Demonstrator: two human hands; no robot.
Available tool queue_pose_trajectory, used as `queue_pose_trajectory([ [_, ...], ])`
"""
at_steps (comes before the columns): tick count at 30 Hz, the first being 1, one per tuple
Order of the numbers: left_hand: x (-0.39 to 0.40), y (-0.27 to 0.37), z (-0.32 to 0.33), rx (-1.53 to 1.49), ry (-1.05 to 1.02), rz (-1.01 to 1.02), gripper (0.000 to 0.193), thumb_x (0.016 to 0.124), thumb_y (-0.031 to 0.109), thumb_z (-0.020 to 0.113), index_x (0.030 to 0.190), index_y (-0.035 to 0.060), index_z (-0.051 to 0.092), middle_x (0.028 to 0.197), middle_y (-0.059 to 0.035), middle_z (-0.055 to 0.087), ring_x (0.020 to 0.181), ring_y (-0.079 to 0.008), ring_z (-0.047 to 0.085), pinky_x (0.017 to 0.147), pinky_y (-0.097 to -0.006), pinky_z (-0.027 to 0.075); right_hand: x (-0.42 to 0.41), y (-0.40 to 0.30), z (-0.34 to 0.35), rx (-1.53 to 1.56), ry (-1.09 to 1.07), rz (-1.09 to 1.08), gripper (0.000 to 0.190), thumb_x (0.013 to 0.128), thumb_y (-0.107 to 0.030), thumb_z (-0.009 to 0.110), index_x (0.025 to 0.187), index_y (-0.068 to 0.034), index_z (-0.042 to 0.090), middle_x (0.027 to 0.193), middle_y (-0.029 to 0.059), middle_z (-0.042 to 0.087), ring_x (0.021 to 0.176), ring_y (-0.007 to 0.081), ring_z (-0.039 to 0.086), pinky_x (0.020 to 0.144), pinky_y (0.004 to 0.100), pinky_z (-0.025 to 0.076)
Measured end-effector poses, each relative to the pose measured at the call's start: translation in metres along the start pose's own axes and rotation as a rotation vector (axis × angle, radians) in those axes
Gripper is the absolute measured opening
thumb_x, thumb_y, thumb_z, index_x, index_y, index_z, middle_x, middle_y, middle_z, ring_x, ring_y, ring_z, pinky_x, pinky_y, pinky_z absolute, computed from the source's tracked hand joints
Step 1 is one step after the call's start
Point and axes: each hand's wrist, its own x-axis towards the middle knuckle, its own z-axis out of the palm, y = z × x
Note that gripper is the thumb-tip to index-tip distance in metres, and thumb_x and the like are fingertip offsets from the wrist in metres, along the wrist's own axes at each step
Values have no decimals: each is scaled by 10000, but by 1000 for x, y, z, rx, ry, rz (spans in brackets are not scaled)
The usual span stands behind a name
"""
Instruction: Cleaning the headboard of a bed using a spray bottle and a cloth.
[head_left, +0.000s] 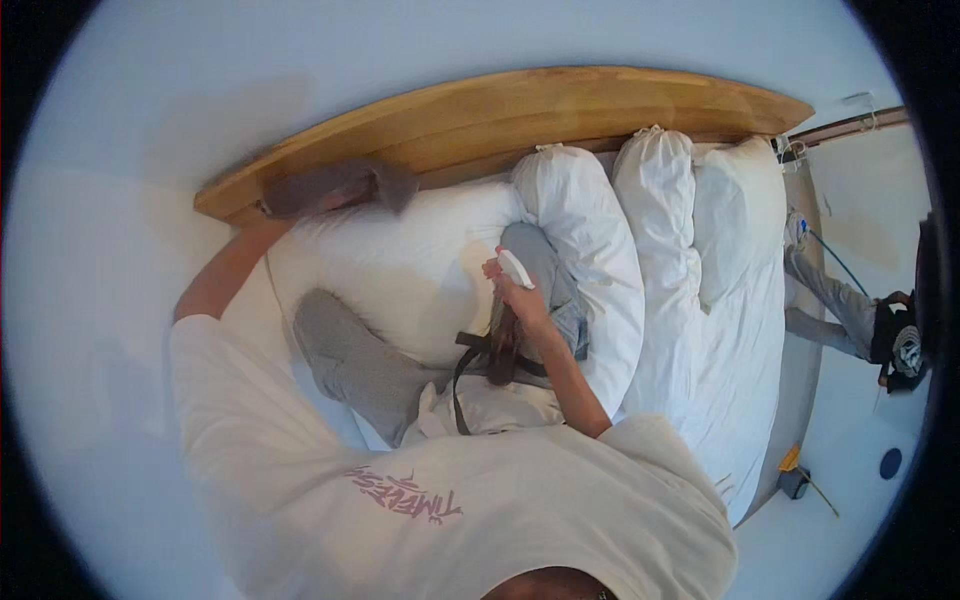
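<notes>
My left hand (324, 206) presses a grey cloth (386, 187) to the lower left part of a wooden headboard (480, 109). Folds of the cloth cover most of its fingers, and cloth and hand are blurred. In front of my body, my right hand (523, 300) grips the neck of a brown spray bottle (502, 356), just under its white and red trigger head (516, 268). The bottle is over my lap, its nozzle end towards the headboard. Under me, both grey-trousered legs rest bent on the white bedding (405, 270).
White bundled bedding (581, 202) curves along my right knee. Another long white bundle (656, 195) and a white pillow (739, 225) lie farther right. Beyond the bed, another person (847, 315) stands near a blue stick (840, 262). A yellow broom (791, 459) and grey dustpan (793, 484) are on the floor.
</notes>
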Motion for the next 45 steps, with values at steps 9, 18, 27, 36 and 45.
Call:
queue_pose_trajectory([
  [9, -42, -18, -18, 271, 460, -121, 292, 839, 244, 556, 1078, 77, 540, 1054, -94, 551, 972, -277, 511, 851, -349, 415, -3, -1, -2, 66, 42, -11, 282, 799, -79, 516, 1074, -51, 572, 972, 24, 628, 871, 113, 573, 710, 252, 446],
  [18, -138, -164, -5, 857, 1313, -262, 291, 903, 143, 400, 1119, -50, 433, 1132, -242, 432, 1062, -381, 403, 905, -461, 310, -1, -6, 7, 4, -62, -8, 287, 796, -72, 495, 1072, -59, 572, 1008, 28, 618, 926, 109, 554, 733, 236, 420],
  [27, -46, -127, 34, 545, 1653, -472, 258, 881, 142, 407, 1010, -75, 464, 1087, -297, 435, 1041, -423, 379, 884, -523, 270, -16, 2, 8, 33, -26, -28, 286, 800, -68, 504, 1079, -64, 566, 1001, 20, 616, 922, 112, 559, 728, 245, 433],
  [36, 101, -95, 140, 97, 859, 24, 330, 878, 138, 400, 1158, -30, 443, 1154, -234, 451, 1090, -384, 403, 906, -492, 308, -31, -15, 44, -130, -110, -86, 276, 819, -130, 518, 1085, -61, 547, 1024, 10, 590, 929, 104, 536, 737, 247, 429],
  [45, -20, -229, 120, 145, 771, -56, 377, 888, 179, 396, 1230, 23, 424, 1209, -223, 444, 1140, -349, 408, 937, -421, 329, -8, -5, 42, -167, -33, -8, 206, 809, -120, 521, 1003, -93, 586, 996, -1, 607, 918, 101, 548, 708, 256, 440],
])
